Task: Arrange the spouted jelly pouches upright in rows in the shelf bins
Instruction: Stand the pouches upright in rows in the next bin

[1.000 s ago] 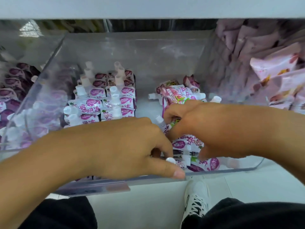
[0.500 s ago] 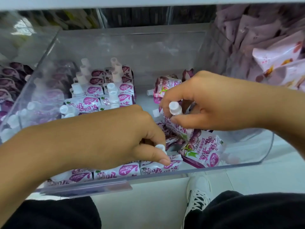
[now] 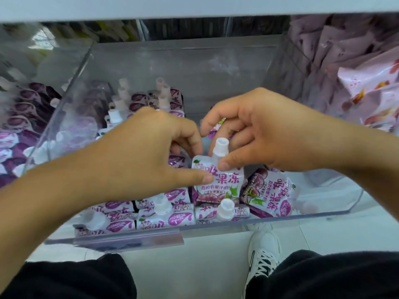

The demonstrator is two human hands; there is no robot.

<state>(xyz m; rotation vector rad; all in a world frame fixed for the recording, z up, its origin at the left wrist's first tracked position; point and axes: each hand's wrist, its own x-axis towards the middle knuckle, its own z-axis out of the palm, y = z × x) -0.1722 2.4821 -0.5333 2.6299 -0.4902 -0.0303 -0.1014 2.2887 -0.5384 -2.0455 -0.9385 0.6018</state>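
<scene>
A pale shelf point(image 3: 323, 214) carries a clear plastic bin point(image 3: 194, 67) in the middle, with a clear label strip point(image 3: 129, 236) on its front edge. More clear bins stand just beside it: the left bin point(image 3: 43, 67) holds purple pouches point(image 3: 19, 124), and the right bin point(image 3: 287, 67) holds pale pink packets point(image 3: 371, 87). Above is another shelf board point(image 3: 194, 5).
</scene>
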